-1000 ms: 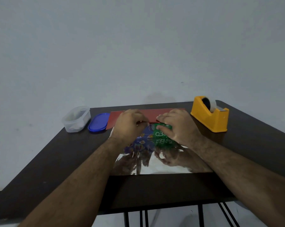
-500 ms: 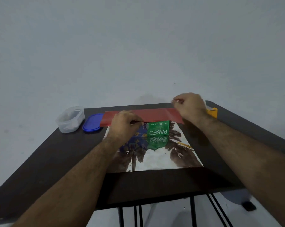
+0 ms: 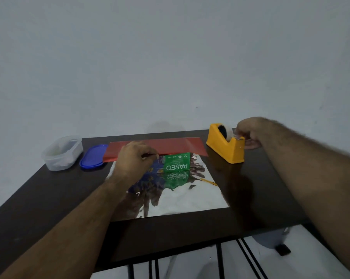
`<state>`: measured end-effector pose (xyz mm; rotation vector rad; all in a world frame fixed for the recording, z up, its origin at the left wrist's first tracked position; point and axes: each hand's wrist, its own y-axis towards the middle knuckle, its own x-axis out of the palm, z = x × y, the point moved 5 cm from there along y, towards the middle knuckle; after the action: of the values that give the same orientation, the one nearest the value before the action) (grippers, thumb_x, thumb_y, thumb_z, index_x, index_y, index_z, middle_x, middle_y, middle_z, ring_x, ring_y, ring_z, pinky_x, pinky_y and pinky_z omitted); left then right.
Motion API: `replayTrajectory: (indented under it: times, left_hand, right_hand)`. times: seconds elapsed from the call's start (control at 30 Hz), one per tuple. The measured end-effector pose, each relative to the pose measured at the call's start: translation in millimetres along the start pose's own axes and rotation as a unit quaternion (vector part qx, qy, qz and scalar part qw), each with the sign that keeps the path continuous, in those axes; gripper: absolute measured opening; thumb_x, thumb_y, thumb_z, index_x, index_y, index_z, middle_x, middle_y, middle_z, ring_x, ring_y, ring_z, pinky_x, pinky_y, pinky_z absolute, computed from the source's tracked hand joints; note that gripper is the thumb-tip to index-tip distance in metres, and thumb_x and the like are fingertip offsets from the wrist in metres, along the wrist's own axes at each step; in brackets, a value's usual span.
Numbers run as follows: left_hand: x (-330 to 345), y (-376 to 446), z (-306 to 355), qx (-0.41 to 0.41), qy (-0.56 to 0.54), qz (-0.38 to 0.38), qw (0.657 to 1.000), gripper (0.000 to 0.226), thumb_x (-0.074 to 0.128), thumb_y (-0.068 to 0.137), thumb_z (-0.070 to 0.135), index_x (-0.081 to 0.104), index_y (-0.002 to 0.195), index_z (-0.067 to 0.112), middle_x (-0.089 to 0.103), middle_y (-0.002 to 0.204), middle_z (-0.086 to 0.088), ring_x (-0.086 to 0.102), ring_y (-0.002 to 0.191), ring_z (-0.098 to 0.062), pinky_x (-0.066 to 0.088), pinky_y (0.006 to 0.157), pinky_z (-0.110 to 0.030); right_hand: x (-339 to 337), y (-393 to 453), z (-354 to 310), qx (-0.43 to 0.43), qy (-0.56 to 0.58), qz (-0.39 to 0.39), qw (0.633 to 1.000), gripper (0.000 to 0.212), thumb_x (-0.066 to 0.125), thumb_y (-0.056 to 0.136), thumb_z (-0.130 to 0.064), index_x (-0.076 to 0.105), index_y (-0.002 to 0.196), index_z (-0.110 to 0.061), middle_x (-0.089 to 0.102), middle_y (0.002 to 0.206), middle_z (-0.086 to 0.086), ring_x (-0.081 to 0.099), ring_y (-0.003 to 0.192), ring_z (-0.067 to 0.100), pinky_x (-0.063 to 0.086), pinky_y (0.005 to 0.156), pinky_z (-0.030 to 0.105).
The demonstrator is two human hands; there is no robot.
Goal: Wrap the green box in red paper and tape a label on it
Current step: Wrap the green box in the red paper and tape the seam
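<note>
Reaching for tape while pinning the wrap.
My left hand [image 3: 134, 160] is pinching red paper [image 3: 176, 145] against the green box [image 3: 177, 162]; my right hand [image 3: 247, 135], fingers curled, is working at the tape dispenser [image 3: 226, 146].

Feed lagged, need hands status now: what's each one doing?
Left hand: fingers curled, pinching the red paper edge at the green box.
Right hand: fingers curled at the tape dispenser, pinching the tape end.

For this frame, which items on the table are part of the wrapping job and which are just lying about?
In use:
- green box, on the paper's shiny side
- red paper, held folded over the box by the left hand
- yellow tape dispenser, right hand at its tape end

Lying about:
- clear plastic container
- blue lid beside it
</note>
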<state>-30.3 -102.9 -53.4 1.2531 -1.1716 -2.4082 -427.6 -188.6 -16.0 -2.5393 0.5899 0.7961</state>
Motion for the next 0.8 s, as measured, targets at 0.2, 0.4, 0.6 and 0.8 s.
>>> replayTrajectory:
  times: [0.2, 0.4, 0.6, 0.8]
  left_hand:
    - [0.5, 0.2, 2.7, -0.001, -0.006, 0.005, 1.0, 0.01, 0.086, 0.085, 0.012, 0.086, 0.092, 0.019, 0.078, 0.087, 0.01, 0.064, 0.078, -0.009, 0.051, 0.076, -0.026]
    - [2.1, 0.6, 1.7, -0.004, -0.005, -0.004, 1.0, 0.009, 0.085, 0.086, 0.015, 0.086, 0.092, 0.021, 0.077, 0.086, 0.013, 0.066, 0.078, -0.009, 0.054, 0.075, -0.03]
    - [0.8, -0.8, 3.2, -0.005, -0.009, 0.001, 1.0, 0.009, 0.086, 0.086, 0.015, 0.086, 0.092, 0.021, 0.076, 0.086, 0.013, 0.066, 0.082, -0.014, 0.056, 0.08, -0.036]
    - [1.0, -0.6, 2.0, -0.002, -0.011, 0.004, 1.0, 0.009, 0.085, 0.086, 0.014, 0.086, 0.092, 0.02, 0.075, 0.087, 0.012, 0.066, 0.083, -0.014, 0.057, 0.081, -0.036]
  right_hand:
    - [0.9, -4.1, -0.9, 0.012, -0.017, -0.004, 1.0, 0.037, 0.069, 0.1, -0.024, 0.062, 0.132, -0.005, 0.067, 0.123, 0.013, 0.071, 0.103, 0.026, 0.064, 0.076, 0.036]
    - [-3.8, -7.6, -3.4, 0.004, -0.026, -0.029, 0.999, 0.031, 0.068, 0.099, -0.004, 0.06, 0.129, 0.001, 0.065, 0.12, 0.018, 0.071, 0.106, 0.034, 0.066, 0.077, 0.047]
    - [2.9, -0.6, -2.8, 0.036, 0.057, -0.069, 0.995, 0.05, 0.06, 0.1, 0.004, 0.049, 0.149, 0.0, 0.05, 0.15, 0.016, 0.051, 0.137, 0.044, 0.06, 0.076, 0.064]
    - [-6.7, -17.4, -4.6, 0.007, 0.215, -0.095, 0.972, 0.054, 0.048, 0.105, 0.003, 0.033, 0.156, -0.002, 0.059, 0.124, 0.01, 0.043, 0.146, 0.036, 0.038, 0.105, 0.079]
